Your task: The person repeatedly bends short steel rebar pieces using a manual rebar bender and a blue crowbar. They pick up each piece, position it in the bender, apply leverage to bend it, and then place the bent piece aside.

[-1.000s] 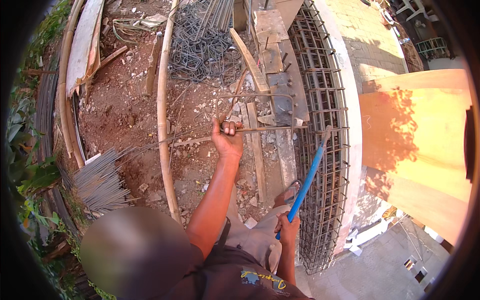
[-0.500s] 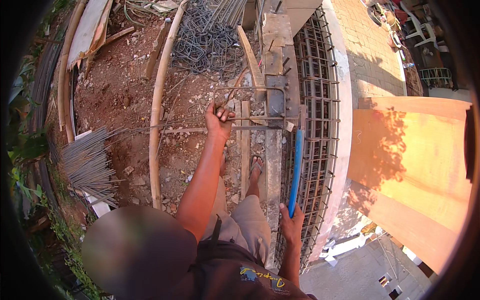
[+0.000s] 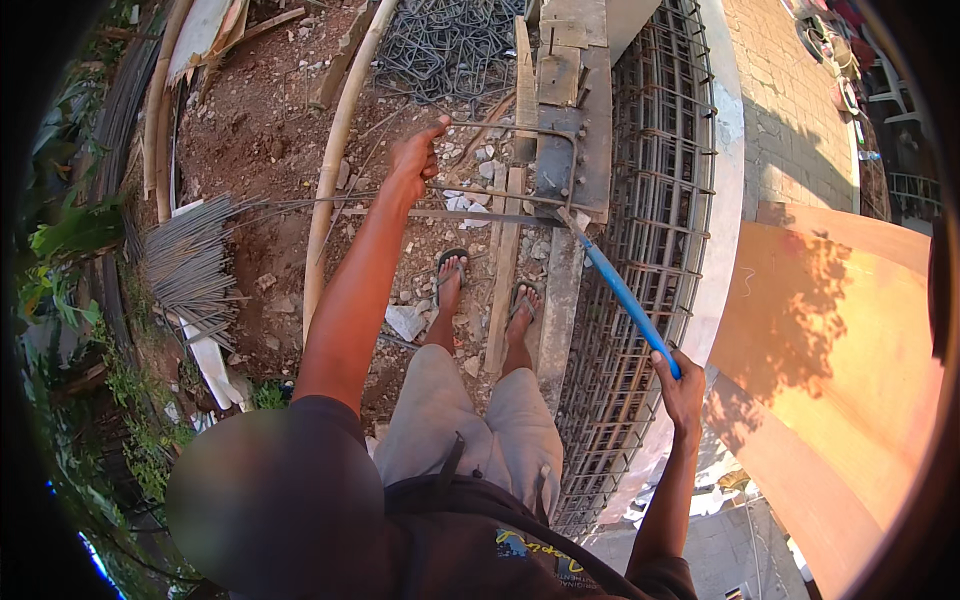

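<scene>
My left hand [image 3: 416, 161] is closed at the free end of a thin bent steel rod [image 3: 510, 127]. The rod runs right, turns down in a squared corner and comes back left below. Its bent part lies on a dark metal plate [image 3: 558, 160] with upright pins, fixed on a wooden bench [image 3: 597, 120]. My right hand [image 3: 682, 388] grips the lower end of a blue-handled bending lever [image 3: 625, 288]. The lever slants up and left, its metal head at the plate's lower edge near the rod. Exactly how the head meets the rod is too small to tell.
A long rebar cage [image 3: 640, 270] lies right of the bench. Straight rods [image 3: 190, 265] are bundled at left, and bent stirrups [image 3: 445, 50] are heaped at the far side. A bamboo pole [image 3: 335, 170] and planks cross the rubble. Orange-brown boards [image 3: 800, 310] stand at right.
My right hand has swung outward to the right, tilting the blue lever from nearly upright to a slant. My left hand has moved up to the rod's upper end. The view has shifted somewhat.
</scene>
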The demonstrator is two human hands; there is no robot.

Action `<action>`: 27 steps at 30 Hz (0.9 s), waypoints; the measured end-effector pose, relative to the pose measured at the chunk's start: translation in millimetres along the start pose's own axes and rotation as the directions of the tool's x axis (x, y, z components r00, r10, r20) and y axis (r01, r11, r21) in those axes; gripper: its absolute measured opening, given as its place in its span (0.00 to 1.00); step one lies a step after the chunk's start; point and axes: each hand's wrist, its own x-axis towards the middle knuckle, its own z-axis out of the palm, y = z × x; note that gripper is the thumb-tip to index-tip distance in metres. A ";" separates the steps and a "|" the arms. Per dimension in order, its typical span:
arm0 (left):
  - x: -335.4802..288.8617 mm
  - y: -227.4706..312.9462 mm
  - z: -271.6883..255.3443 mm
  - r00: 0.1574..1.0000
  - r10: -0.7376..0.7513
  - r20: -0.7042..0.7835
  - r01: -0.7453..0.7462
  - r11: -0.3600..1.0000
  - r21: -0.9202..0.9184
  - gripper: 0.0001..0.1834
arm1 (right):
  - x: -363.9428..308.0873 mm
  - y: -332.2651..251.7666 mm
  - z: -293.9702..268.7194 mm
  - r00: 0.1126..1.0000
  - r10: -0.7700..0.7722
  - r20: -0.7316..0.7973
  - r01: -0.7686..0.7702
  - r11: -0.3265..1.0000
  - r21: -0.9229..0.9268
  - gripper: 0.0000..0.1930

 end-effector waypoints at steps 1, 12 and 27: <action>-0.8 -0.1 0.5 1.000 0.007 0.015 -0.007 1.000 -0.003 0.15 | 6.6 -1.6 -6.2 1.000 -0.001 0.003 0.001 0.999 -0.033 0.27; 8.7 -24.0 14.7 0.950 0.056 -0.308 -0.065 0.998 -0.018 0.16 | 59.7 -8.5 -58.9 0.993 -0.104 0.059 0.114 0.969 -0.220 0.26; 15.6 -14.9 6.1 0.996 0.080 -0.036 -0.069 0.968 0.240 0.27 | 66.3 9.4 -24.6 0.999 -0.003 0.052 0.011 0.988 -0.152 0.29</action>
